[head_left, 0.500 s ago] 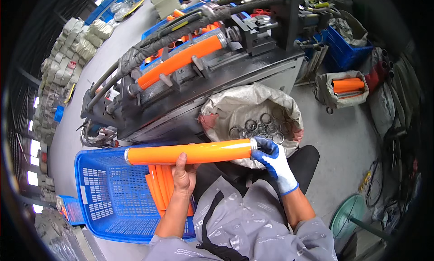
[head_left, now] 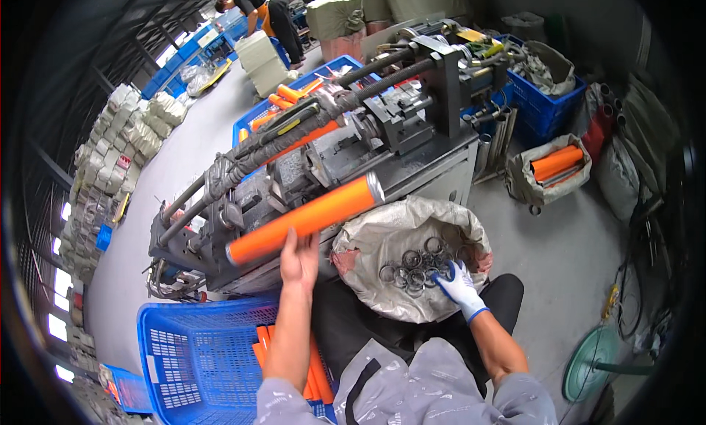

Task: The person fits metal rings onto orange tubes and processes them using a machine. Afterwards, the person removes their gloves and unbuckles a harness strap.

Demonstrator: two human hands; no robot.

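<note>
My bare left hand (head_left: pixel 299 257) grips a long orange tube (head_left: pixel 305 219) with a metal ring at its right end, held slanted against the grey machine (head_left: pixel 323 160). My right hand (head_left: pixel 457 281), in a white and blue glove, reaches into an open grey sack (head_left: pixel 401 237) and touches the pile of metal rings (head_left: pixel 413 267) inside. More orange tubes (head_left: pixel 316 370) lie in the blue basket (head_left: pixel 198 359) at my lower left.
A second sack with orange tubes (head_left: pixel 555 167) stands at the right beside a blue crate (head_left: pixel 548 105). Another person (head_left: pixel 268 13) bends over at the far top. Stacked grey sacks (head_left: pixel 121 145) line the left. A green round stand (head_left: pixel 596 366) sits lower right.
My left hand has lifted the orange tube up and tilted it toward the machine. My right hand has let go of the tube's end and dropped into the sack of rings.
</note>
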